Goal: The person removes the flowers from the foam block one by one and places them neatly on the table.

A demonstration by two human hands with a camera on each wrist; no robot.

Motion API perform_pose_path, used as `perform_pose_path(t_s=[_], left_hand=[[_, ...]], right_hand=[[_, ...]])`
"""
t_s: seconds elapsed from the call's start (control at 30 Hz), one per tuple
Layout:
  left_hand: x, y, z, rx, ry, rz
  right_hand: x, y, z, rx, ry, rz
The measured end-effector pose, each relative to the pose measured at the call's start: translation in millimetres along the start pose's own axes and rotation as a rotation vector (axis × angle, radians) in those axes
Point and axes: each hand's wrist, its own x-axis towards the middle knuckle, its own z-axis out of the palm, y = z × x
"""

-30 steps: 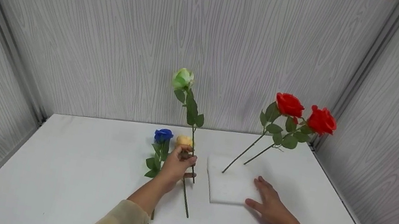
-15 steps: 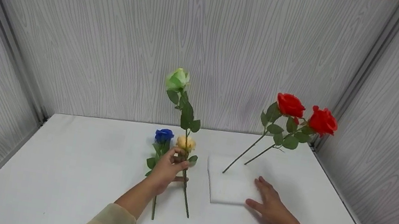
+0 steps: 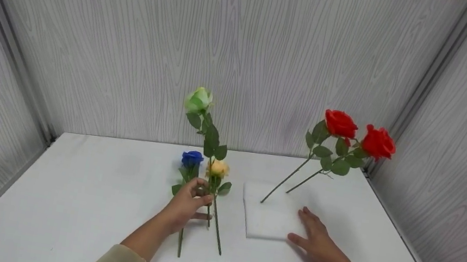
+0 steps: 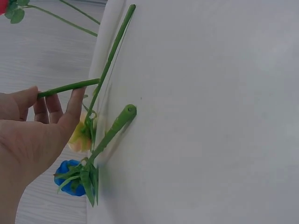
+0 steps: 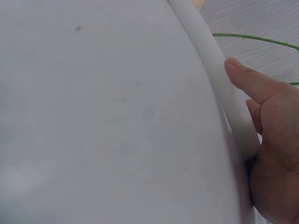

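My left hand [image 3: 185,203] pinches the stem of a pale green artificial rose [image 3: 199,100], whose bloom points up, tilted left. In the left wrist view, the stem [image 4: 70,87] lies between thumb and fingers, its lower end by the little finger. Below lie a blue rose [image 3: 192,159] and a yellow rose [image 3: 219,168] on the table. My right hand [image 3: 318,243] rests at the right edge of a white foam slab [image 3: 263,222], thumb and fingers spread. The right wrist view shows its thumb against the slab's edge [image 5: 229,100].
Two red roses, one nearer the middle [image 3: 340,123] and one further right [image 3: 378,143], stand in the slab, leaning right. Grey wood-grain panels [image 3: 149,42] enclose the white table [image 3: 86,201] at the back and both sides.
My left hand has moved left and a little towards me with the green rose, uncovering more of the yellow rose. The right hand and the slab have stayed put.
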Motion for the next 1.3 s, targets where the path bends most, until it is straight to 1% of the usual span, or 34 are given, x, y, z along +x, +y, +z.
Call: perform_pose_path(t_s=[0.13, 0.27, 0.53, 0.7, 0.83, 0.97, 1.1, 1.3], left_hand=[[-6.3, 0.0, -4.0, 0.009, -0.02, -0.004], [-11.8, 0.7, -8.4, 0.001, -0.02, 0.002], [-18.2, 3.9, -21.5, -0.025, 0.043, 0.002], [-23.5, 4.7, -31.3, -0.018, 0.046, -0.008], [-28.1, 4.8, -39.0, -0.001, 0.034, -0.017], [-31.5, 6.0, -46.3, 0.023, 0.04, -0.023], [-35.3, 7.7, -54.0, 0.061, 0.071, -0.032], [-40.5, 7.3, -65.9, 0.126, 0.121, -0.04]], right_hand=[[-0.4, 0, 1, -0.001, 0.0, 0.01], [0.1, 1, 2, 0.011, -0.003, 0.019], [0.4, 2, 3, 0.016, -0.015, -0.009], [-0.8, 1, 3, 0.008, -0.009, -0.013], [-0.7, -1, 3, 0.01, -0.003, -0.016], [0.3, -2, 2, 0.011, 0.01, -0.026], [1.1, -2, 1, 0.001, 0.013, -0.033], [0.9, 2, 1, 0.005, 0.009, -0.022]])
